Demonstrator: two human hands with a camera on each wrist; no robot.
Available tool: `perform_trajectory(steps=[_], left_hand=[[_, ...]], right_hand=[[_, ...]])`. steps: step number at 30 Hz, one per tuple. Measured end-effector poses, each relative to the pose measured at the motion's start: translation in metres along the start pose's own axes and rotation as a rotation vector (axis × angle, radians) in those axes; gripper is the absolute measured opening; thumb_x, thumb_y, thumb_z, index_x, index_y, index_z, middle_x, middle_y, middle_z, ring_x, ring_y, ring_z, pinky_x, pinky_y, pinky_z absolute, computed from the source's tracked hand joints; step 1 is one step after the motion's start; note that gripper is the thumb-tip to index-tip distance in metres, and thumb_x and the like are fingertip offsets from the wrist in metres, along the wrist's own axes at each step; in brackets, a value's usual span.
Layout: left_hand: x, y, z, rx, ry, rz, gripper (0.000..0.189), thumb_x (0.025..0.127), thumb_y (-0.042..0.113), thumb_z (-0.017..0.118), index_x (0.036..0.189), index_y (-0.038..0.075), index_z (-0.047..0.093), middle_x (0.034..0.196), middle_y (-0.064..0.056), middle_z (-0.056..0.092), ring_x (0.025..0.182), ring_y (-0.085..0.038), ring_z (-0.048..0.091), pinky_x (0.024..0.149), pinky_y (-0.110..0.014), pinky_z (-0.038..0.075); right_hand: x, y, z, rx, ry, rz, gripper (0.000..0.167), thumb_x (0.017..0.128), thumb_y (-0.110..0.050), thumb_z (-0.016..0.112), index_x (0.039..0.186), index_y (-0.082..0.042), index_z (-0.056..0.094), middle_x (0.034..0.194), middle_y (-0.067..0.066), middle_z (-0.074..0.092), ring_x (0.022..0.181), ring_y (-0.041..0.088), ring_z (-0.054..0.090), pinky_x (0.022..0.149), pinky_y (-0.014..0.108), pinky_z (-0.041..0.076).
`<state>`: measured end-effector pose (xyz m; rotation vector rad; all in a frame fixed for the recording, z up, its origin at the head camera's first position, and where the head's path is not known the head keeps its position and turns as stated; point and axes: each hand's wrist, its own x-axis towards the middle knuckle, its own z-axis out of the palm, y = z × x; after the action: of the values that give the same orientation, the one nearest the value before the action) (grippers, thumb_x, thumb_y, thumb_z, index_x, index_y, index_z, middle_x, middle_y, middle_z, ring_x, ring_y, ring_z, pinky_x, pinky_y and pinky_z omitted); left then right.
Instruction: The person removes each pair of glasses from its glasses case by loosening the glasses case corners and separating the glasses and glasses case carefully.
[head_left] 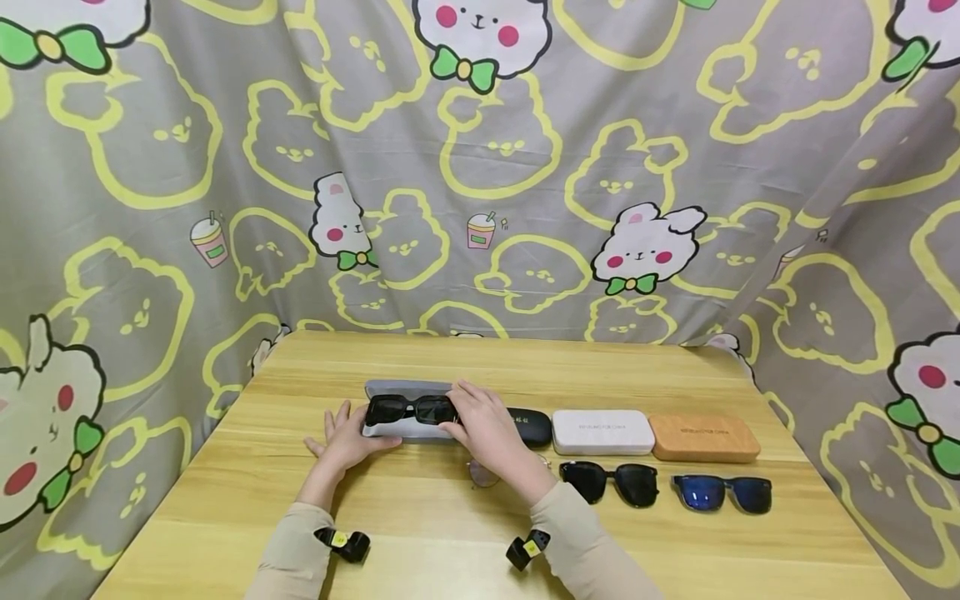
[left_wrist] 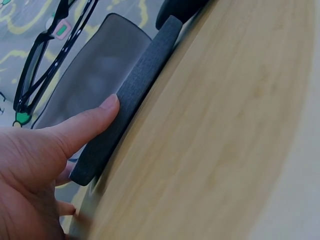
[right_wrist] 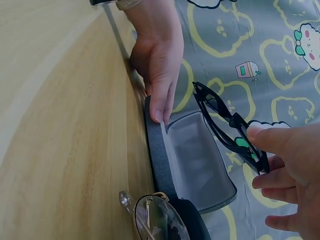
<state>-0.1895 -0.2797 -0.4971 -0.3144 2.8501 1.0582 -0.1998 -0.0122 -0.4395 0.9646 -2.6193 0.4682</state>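
A pair of black sunglasses (head_left: 387,408) is pinched by its right end between the thumb and fingers of my right hand (head_left: 486,425). In the right wrist view the sunglasses (right_wrist: 227,125) hang above an opened grey glasses case (right_wrist: 195,155), apart from it, with the temples folded. My left hand (head_left: 348,442) grips the left end of that case (head_left: 405,387) on the table. Its thumb (left_wrist: 97,116) lies on the case's front edge, while the other fingers are partly hidden behind. The lid stands up at the back, and the grey inside shows no glasses in it.
To the right stand a black case (head_left: 531,427), a white case (head_left: 602,432) and an orange case (head_left: 705,437) in a row. In front lie thin metal-framed glasses (right_wrist: 161,215), black sunglasses (head_left: 609,483) and blue-lensed sunglasses (head_left: 722,493). A patterned curtain (head_left: 525,208) hangs behind the table (head_left: 435,517).
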Motion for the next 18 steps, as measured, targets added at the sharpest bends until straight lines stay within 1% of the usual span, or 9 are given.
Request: perform_trajectory(steps=[4,7,12,16,18], left_hand=[[0.001,-0.001,-0.002,0.002,-0.006,0.013,0.105,0.067,0.060,0.080,0.150,0.014,0.036,0.161,-0.026,0.002,0.144,-0.054,-0.018,0.094,-0.082,-0.022],[0.001,-0.002,-0.005,0.012,-0.014,0.023,0.103,0.068,0.058,0.080,0.150,0.014,0.036,0.161,-0.026,0.003,0.144,-0.055,-0.016,0.095,-0.083,-0.020],[0.000,-0.004,-0.011,0.037,-0.025,0.054,0.098,0.070,0.057,0.079,0.148,0.012,0.040,0.160,-0.027,0.008,0.144,-0.056,-0.011,0.096,-0.083,-0.016],[0.002,-0.008,-0.013,0.053,-0.030,0.083,0.096,0.072,0.060,0.076,0.147,0.013,0.042,0.160,-0.027,0.012,0.145,-0.055,-0.008,0.097,-0.083,-0.014],[0.003,-0.010,-0.013,0.061,-0.027,0.097,0.093,0.072,0.059,0.077,0.147,0.013,0.043,0.159,-0.027,0.014,0.145,-0.054,-0.007,0.098,-0.083,-0.013]], right_hand=[[-0.003,0.001,-0.001,-0.008,-0.022,0.012,0.053,0.095,-0.044,0.057,0.135,-0.010,0.057,0.144,0.008,0.054,0.138,0.023,0.046,0.111,0.045,0.040],[-0.004,0.001,-0.002,-0.004,-0.031,0.016,0.053,0.095,-0.044,0.057,0.136,-0.010,0.057,0.144,0.008,0.055,0.138,0.023,0.046,0.112,0.045,0.040],[-0.007,0.001,-0.003,-0.014,-0.026,-0.009,0.052,0.095,-0.044,0.058,0.134,-0.010,0.058,0.141,0.007,0.057,0.137,0.023,0.047,0.111,0.045,0.040],[-0.010,0.000,-0.004,-0.032,-0.029,-0.027,0.053,0.094,-0.045,0.057,0.133,-0.010,0.058,0.139,0.006,0.059,0.137,0.022,0.048,0.111,0.044,0.041],[-0.012,0.000,-0.004,-0.037,-0.031,-0.035,0.053,0.094,-0.045,0.057,0.133,-0.009,0.058,0.138,0.006,0.060,0.137,0.022,0.048,0.111,0.044,0.041]])
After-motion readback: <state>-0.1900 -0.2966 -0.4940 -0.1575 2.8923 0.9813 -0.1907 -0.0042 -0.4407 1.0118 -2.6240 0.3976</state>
